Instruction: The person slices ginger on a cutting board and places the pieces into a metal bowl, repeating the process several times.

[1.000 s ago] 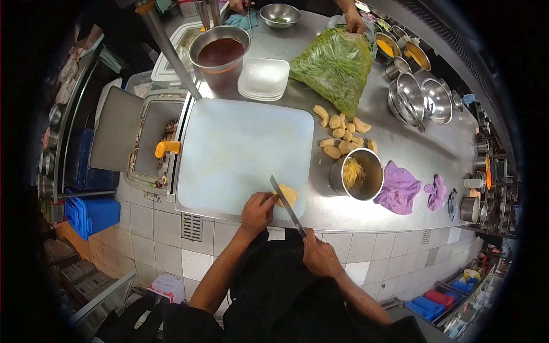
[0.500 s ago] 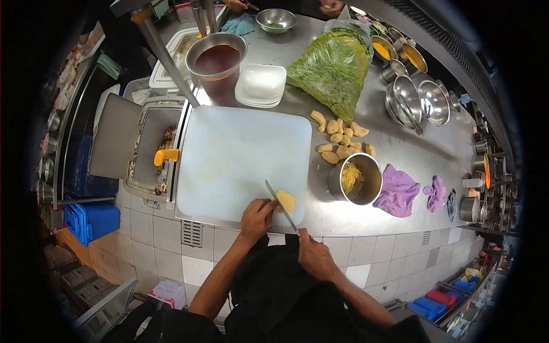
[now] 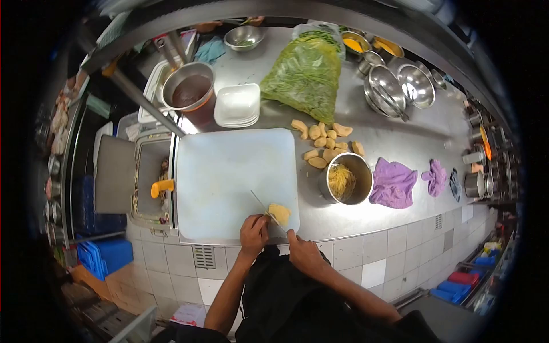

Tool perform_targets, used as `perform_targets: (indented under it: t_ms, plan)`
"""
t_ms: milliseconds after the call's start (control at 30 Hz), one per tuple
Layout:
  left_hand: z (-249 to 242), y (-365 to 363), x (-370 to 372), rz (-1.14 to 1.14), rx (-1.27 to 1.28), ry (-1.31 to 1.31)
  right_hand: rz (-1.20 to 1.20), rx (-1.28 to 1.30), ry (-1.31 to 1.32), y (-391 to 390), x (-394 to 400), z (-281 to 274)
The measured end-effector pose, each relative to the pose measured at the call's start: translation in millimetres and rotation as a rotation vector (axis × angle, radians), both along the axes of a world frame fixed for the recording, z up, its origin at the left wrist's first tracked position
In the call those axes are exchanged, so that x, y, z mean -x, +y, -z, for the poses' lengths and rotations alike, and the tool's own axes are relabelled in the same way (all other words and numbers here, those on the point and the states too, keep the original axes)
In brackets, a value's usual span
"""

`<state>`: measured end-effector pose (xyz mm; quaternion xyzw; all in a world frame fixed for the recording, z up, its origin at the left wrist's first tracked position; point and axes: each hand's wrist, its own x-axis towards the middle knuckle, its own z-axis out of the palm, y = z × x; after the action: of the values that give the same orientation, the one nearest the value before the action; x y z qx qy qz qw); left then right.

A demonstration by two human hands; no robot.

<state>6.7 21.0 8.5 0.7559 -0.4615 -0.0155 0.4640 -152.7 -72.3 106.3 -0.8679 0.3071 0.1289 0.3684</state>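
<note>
Bench has slid left in my view. Left hand (image 3: 253,234), nearer, grasps the yellow piece (image 3: 279,214) lying just right of its fingertips on the board (image 3: 229,171); piece's long axis unclear. Right hand (image 3: 307,256) clenches the knife (image 3: 258,199), slanting away-left.

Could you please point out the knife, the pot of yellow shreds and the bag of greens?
Knife (image 3: 258,199): head view, on the blade.
Pot (image 3: 362,178): head view, on its inner wall.
Bag of greens (image 3: 306,77): head view, around its middle.
</note>
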Motion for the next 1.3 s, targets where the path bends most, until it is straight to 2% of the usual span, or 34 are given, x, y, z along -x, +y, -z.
perform_targets:
  t_ms: [33, 100, 133, 200, 400, 633, 733, 833, 900, 1033, 1100, 1300]
  plan:
    - [3.4, 0.9, 1.4, 0.017, 0.002, -0.007, 0.017, 0.002, -0.007, 0.6, 0.9, 4.1]
    - [8.4, 0.6, 2.2, -0.014, 0.006, -0.033, -0.069, 0.341, -0.249, 0.0, -2.7, 10.4]
    - [10.2, -1.1, 2.0, -0.004, 0.005, -0.040, -0.058, 0.342, -0.255, -1.9, -8.4, 11.0]
    - [12.0, 0.4, 2.5, -0.016, 0.013, -0.025, 0.059, 0.124, -0.228, -6.9, -19.9, 12.7]
    - [10.1, 1.9, 1.8, -0.007, 0.006, -0.031, 0.183, -0.140, -0.263, -11.5, -31.4, 27.7]
    - [7.9, 0.3, 0.6, 0.021, 0.034, -0.014, 0.116, -0.167, -0.259, -22.8, -24.6, 25.8]
    - [7.0, 0.0, 1.8, 0.012, 0.036, -0.031, 0.046, -0.105, -0.165, -21.4, -19.9, 19.9]
    - [7.7, 0.3, 1.1, 0.004, 0.031, -0.036, 0.042, -0.030, -0.232, -14.0, -6.0, 20.3]
    - [7.9, -0.3, 1.0, -0.001, 0.044, -0.029, 0.018, 0.127, -0.190, -7.6, 8.1, 26.2]
    - [8.6, 0.8, 0.0, -0.023, 0.045, -0.031, 0.016, 0.048, -0.061, -3.2, 14.2, -2.7]
    - [6.9, 1.5, -0.6, -0.007, 0.032, -0.049, 0.000, 0.029, -0.122, -8.6, 9.0, 0.7]
    - [-1.7, 1.1, -2.0, 0.004, 0.004, -0.041, -0.020, -0.042, -0.024, -6.6, 10.5, -39.2]
